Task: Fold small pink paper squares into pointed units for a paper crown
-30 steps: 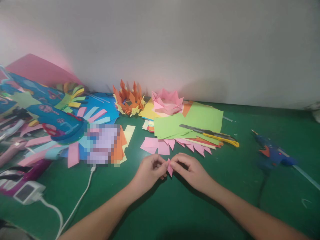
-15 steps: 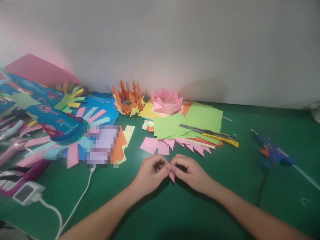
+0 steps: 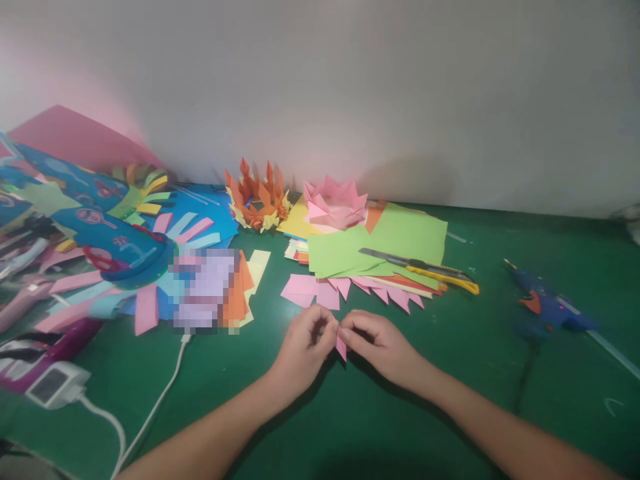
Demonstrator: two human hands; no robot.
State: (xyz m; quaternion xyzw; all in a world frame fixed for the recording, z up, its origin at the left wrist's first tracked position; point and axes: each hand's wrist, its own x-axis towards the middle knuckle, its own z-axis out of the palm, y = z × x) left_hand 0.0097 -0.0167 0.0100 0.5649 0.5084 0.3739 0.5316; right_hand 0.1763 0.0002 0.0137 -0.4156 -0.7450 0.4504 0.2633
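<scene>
A small folded piece of pink paper [image 3: 341, 347] is pinched between my two hands, its pointed end hanging down. My left hand [image 3: 307, 341] is closed on its left side, thumb against the fingers. From the other side my right hand [image 3: 376, 341] grips it the same way. Most of the paper is hidden behind my fingertips. Just beyond my hands lie several pink paper pieces [image 3: 300, 291], some cut to points. Behind them stand a pink paper crown [image 3: 334, 208] and an orange and yellow one [image 3: 257, 205].
A yellow box cutter [image 3: 445, 273] rests on green paper sheets [image 3: 345, 252]. At right lies a blue glue gun [image 3: 555, 303] with a clear stick in its back. Blue paper hats [image 3: 125, 247] crowd the left, near a white charger [image 3: 57, 385] and its cable [image 3: 163, 393].
My hands have shifted slightly, and the pink paper's tip sits a little higher and further left. Both hands keep their pinch on it.
</scene>
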